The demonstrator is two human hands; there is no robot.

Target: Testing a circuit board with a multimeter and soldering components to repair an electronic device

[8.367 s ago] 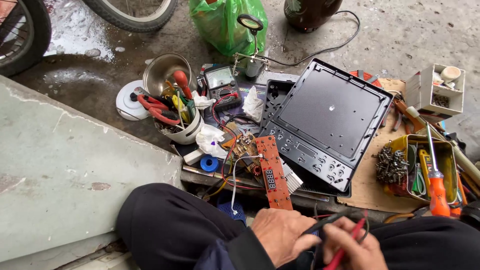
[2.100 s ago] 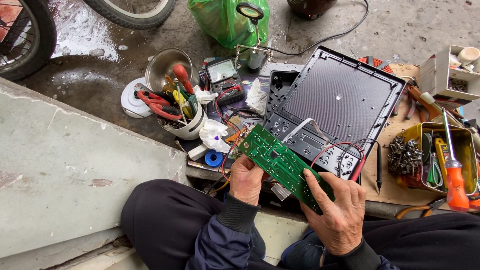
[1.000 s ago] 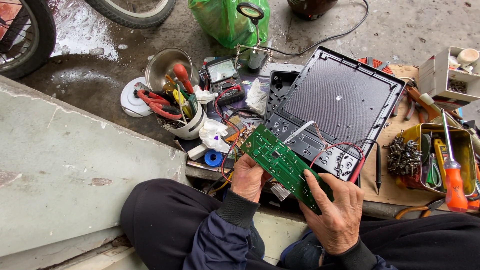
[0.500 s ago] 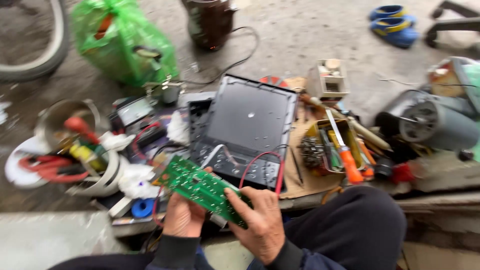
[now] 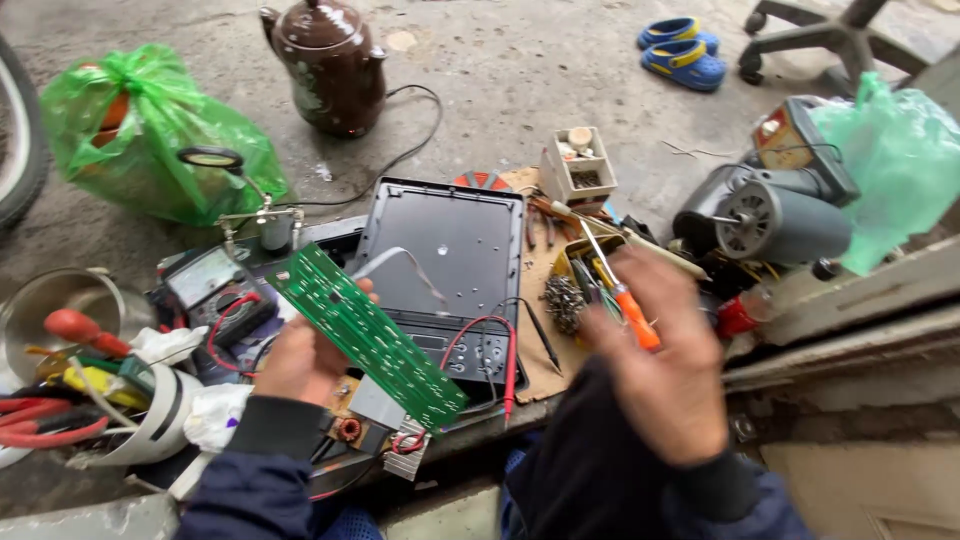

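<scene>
— What's the ground like?
— Bare concrete floor (image 5: 560,70), a black appliance casing (image 5: 445,250), brown kettle (image 5: 330,65), grey motor (image 5: 775,220).
— And the hands?
— Left hand (image 5: 300,360) pinches the green circuit board (image 5: 365,335) above the casing; right hand (image 5: 670,370) blurred, fingers loosely spread, near an orange screwdriver (image 5: 625,300).

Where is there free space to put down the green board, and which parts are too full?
Free: the flat black panel, between the meter and the brown cardboard; also the concrete floor between the brown kettle and the blue slippers. Crowded: the tool pile at left, and the yellow tray beside the motor.
</scene>
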